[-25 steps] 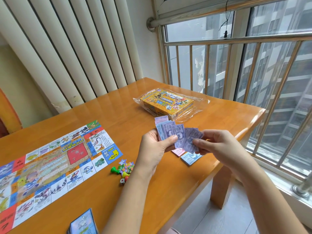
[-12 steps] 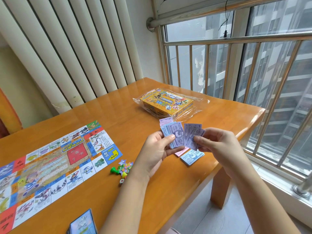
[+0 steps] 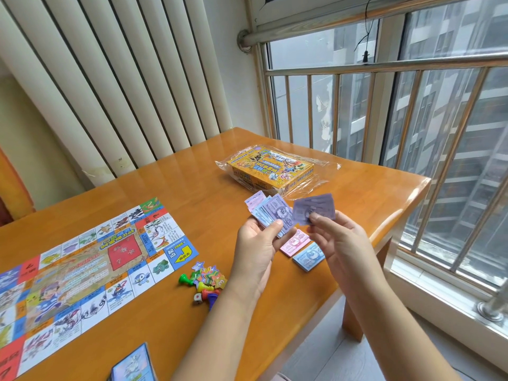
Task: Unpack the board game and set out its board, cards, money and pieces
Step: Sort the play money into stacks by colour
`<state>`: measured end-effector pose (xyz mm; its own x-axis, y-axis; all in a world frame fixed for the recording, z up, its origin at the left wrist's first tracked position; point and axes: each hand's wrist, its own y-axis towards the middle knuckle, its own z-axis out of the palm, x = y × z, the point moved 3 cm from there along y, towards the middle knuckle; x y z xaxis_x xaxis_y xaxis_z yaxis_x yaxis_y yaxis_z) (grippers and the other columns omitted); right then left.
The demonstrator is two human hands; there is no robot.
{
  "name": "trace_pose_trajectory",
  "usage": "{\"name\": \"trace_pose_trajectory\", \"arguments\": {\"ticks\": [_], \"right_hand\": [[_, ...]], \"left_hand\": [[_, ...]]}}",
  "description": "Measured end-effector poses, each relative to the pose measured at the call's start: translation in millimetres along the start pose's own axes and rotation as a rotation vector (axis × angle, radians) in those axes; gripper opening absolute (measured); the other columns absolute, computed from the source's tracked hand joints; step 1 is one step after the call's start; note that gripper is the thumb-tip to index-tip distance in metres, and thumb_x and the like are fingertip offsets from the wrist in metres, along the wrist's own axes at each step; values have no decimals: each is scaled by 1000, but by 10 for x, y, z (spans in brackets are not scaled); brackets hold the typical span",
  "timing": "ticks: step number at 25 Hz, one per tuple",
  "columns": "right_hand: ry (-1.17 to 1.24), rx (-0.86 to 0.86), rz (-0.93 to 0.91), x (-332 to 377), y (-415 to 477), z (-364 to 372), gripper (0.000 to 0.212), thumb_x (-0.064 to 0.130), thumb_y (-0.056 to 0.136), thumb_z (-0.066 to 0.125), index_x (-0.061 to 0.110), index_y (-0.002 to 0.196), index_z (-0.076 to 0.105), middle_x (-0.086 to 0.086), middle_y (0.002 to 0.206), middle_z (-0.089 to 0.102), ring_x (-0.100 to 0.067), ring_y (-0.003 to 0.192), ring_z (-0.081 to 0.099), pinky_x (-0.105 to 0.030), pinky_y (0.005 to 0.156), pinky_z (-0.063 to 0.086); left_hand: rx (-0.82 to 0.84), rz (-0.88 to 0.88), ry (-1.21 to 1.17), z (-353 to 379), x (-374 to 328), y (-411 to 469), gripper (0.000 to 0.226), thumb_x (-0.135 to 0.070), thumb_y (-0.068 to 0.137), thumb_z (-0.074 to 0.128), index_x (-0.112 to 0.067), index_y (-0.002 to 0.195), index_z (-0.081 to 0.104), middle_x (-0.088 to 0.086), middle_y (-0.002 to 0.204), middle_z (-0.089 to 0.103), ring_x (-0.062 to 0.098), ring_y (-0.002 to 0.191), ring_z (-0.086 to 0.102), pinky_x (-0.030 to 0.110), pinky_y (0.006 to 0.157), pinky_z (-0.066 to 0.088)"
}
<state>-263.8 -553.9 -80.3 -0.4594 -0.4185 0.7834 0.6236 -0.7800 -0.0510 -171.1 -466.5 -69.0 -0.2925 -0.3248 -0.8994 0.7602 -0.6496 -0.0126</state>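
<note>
A fan of notes (image 3: 270,215) is gripped in the left hand (image 3: 257,243), with the thumb pressed across its face and the fingers curled behind. A few purple notes (image 3: 314,209) are pinched in the right hand (image 3: 338,240) between thumb and fingers (image 3: 319,220), just beside the fan. How many cannot be told, as the sheets are blurred. Both bundles are held above the counter (image 3: 192,188), not resting on it. Directly beneath, between the two hands, a pink stack (image 3: 295,243) and a blue stack (image 3: 308,257) are laid side by side, their long axes running from near left to far right. The right hand is the nearer to them. A third pile for the purple notes is judged to belong alongside these — down and slightly toward the body from the right hand. The board (image 3: 82,257), pieces (image 3: 206,281) and cards (image 3: 134,364) are set out to the left; the box (image 3: 270,170) lies beyond in its wrapper.
</note>
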Motion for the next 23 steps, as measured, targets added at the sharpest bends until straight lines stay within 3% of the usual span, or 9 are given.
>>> {"name": "trace_pose_trajectory", "arguments": {"ticks": [3, 8, 10, 14, 16, 19, 23], "right_hand": [[-58, 9, -56, -76, -17, 58, 15, -6, 87, 57, 5, 91, 67, -6, 79, 71, -15, 66, 66, -22, 66, 55], [-310, 34, -125, -162, -66, 143, 12, 5, 84, 67, 12, 92, 71, 1, 77, 70, -8, 64, 53, -17, 59, 42], [-431, 34, -157, -145, -56, 144, 9, 9, 81, 72, 14, 88, 70, -1, 78, 71, -10, 66, 54, -21, 60, 43], [-879, -25, -425, 45, -1, 93, 21, 22, 76, 79, 24, 91, 64, 12, 84, 65, -3, 72, 58, -16, 65, 47], [-1019, 7, -519, 98, -17, 92, 19, 18, 78, 77, 24, 93, 68, 15, 83, 66, -1, 76, 60, -15, 70, 47], [-1080, 3, -481, 78, -23, 53, 17, 12, 81, 73, 17, 97, 75, 16, 79, 67, -3, 75, 65, -20, 75, 51], [-1015, 49, -373, 0, -39, 38, 19, 19, 80, 75, 20, 99, 76, 4, 78, 74, -16, 75, 70, -37, 72, 55]], "left_hand": [[7, 33, -12, 11, -3, -3, 25, 12, 91, 48, 0, 112, 57, 13, 97, 69, 18, 81, 69, 29, 75, 58], [21, 73, -45, 29, -38, -21, 25, 12, 90, 49, -6, 103, 61, 5, 89, 71, 12, 80, 69, 24, 74, 57], [10, 84, -40, 11, -62, -15, 25, 12, 90, 49, -8, 101, 61, 2, 87, 72, 11, 80, 70, 22, 71, 57], [0, 111, 76, -16, -52, -1, 26, 11, 90, 51, -8, 102, 62, 5, 91, 72, 11, 78, 70, 22, 67, 56], [1, 109, 100, -8, -35, -4, 26, 12, 89, 52, -8, 101, 62, 3, 89, 72, 10, 75, 70, 20, 63, 54], [5, 94, 101, -16, -17, 11, 24, 9, 89, 53, -9, 103, 63, 0, 87, 73, 10, 76, 70, 21, 62, 55], [0, 112, 130, -52, 3, 43, 26, 8, 87, 57, -9, 106, 64, 8, 98, 72, 19, 86, 69, 30, 76, 57]]}}
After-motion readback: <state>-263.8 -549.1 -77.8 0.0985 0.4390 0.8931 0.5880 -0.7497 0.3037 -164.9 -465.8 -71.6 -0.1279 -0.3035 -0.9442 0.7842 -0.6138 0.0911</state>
